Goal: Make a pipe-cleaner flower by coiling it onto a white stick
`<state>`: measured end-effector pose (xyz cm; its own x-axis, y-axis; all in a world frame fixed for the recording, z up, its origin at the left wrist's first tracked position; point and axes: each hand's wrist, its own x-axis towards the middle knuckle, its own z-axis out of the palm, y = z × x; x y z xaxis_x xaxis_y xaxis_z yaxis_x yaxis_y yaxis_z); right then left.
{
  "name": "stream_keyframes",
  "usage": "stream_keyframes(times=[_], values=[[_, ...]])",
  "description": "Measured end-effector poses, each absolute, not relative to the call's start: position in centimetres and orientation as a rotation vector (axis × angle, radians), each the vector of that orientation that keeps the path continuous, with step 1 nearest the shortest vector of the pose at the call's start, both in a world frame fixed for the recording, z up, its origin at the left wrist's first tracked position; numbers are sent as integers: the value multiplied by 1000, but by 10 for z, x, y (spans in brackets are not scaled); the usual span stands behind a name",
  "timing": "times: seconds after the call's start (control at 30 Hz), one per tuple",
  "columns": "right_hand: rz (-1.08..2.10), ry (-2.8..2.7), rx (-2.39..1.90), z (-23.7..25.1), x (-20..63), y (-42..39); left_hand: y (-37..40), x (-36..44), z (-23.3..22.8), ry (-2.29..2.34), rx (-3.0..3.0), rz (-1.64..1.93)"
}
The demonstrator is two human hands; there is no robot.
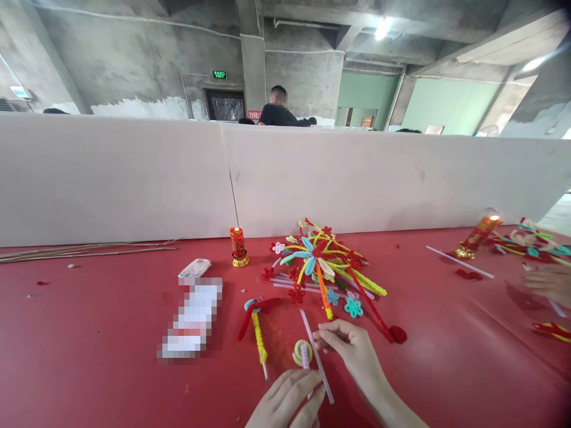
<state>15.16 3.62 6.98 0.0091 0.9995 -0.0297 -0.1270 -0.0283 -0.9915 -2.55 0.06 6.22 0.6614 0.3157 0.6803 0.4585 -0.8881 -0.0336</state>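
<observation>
My left hand (289, 398) is at the bottom centre, fingers curled and closed around the lilac stem of a pale green coiled pipe-cleaner piece (302, 353). A translucent glue stick (311, 339) lies slantwise between my hands, beside the coil. My right hand (352, 351) is right of it, thumb and fingertips pinched together; whatever they hold, if anything, is hidden. Left of the coil lies a yellow-wrapped stick (259, 336) with red and blue pipe-cleaner parts. Beyond my hands is a pile of colourful pipe-cleaner flowers (316, 252), with more glue sticks under it.
A lit red candle (238, 242) on a gold base stands left of the pile. Further left are a small packet (195, 268), a blurred white item (196, 318) and thin sticks (89, 251). At right, another person's hand (548, 284) is near a second candle (482, 233). A white partition (134, 178) borders the red table.
</observation>
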Motion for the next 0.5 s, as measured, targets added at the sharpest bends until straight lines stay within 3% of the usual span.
stream_keyframes(times=[0.17, 0.5], values=[[1213, -1047, -1189, 65, 152, 39, 1, -26, 62, -617, -2705, -1039], [1466, -766, -975, 53, 157, 48, 2, -22, 64, -610, -2631, -1051]])
